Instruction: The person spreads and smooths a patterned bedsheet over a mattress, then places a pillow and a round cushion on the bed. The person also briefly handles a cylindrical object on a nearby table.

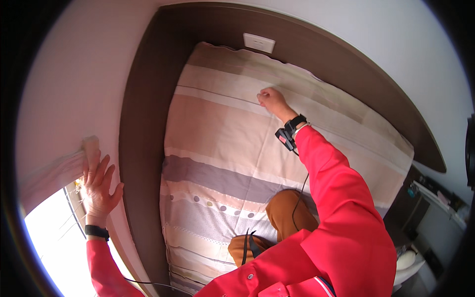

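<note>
My left hand (pixel 99 193) is raised by the bright window (pixel 48 237), palm turned away and fingers apart. Its fingertips reach the pale end piece (pixel 91 145) of a pinkish band (pixel 55 174) above the window. Thin pale strands and a small yellow thing (pixel 78 182) show beside this hand, partly hidden. Over the striped bed sheet (pixel 207 126) is my right hand (pixel 274 102), its fingers curled together. A whitish bit shows at the fingertips, but whether it is held, or whether the hand touches the sheet, is unclear.
A dark brown bed frame (pixel 143 130) borders the sheet at left and back. A white wall socket plate (pixel 259 42) sits on the back panel. My knees (pixel 291 209) are on the bed. A black cable (pixel 302 189) trails from the right wrist device (pixel 285 139). At right stands a cluttered shelf (pixel 439 202).
</note>
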A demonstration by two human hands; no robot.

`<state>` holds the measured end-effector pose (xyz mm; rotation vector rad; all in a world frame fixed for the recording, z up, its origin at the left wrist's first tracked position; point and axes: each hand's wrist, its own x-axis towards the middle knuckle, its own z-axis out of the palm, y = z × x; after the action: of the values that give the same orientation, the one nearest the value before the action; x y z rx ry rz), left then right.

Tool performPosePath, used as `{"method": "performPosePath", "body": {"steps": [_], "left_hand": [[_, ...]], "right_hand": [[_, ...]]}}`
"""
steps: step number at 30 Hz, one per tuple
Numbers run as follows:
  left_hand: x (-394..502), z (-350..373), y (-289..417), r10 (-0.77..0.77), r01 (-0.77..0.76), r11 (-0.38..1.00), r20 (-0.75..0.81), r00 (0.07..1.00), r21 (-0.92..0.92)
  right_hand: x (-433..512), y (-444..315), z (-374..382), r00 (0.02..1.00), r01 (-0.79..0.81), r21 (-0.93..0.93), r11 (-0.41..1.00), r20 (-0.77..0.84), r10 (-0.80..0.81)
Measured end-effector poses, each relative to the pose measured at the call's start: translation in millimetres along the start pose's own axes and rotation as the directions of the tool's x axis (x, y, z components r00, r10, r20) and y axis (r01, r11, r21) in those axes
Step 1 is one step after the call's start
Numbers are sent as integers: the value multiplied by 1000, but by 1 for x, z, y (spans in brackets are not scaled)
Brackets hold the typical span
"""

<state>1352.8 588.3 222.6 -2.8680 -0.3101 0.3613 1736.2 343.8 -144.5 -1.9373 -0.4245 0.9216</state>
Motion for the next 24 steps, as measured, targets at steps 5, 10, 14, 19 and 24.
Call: {"method": "performPosePath", "body": {"steps": [5, 10, 14, 19, 24], "left_hand": [[4, -1, -2, -15, 15, 1000, 11, 1000, -26], [1, 4, -6, -20, 20, 1000, 33, 999, -4], [-1, 5, -8, -5, 5, 1000, 36, 999, -4], [1, 3, -8, 16, -16, 1000, 58, 998, 12], [2, 1, -10, 36, -38, 999, 63, 997, 20]], "right_hand": [[89, -51, 44, 994, 109, 66, 992, -3, -109], [143, -85, 106, 890, 437, -359, 825, 39, -454], [168, -118, 144, 833, 511, -482, 712, 72, -549], [197, -143, 150, 768, 581, -620, 527, 202, -608], [206, -159, 154, 884, 406, -762, 504, 190, -427]]}}
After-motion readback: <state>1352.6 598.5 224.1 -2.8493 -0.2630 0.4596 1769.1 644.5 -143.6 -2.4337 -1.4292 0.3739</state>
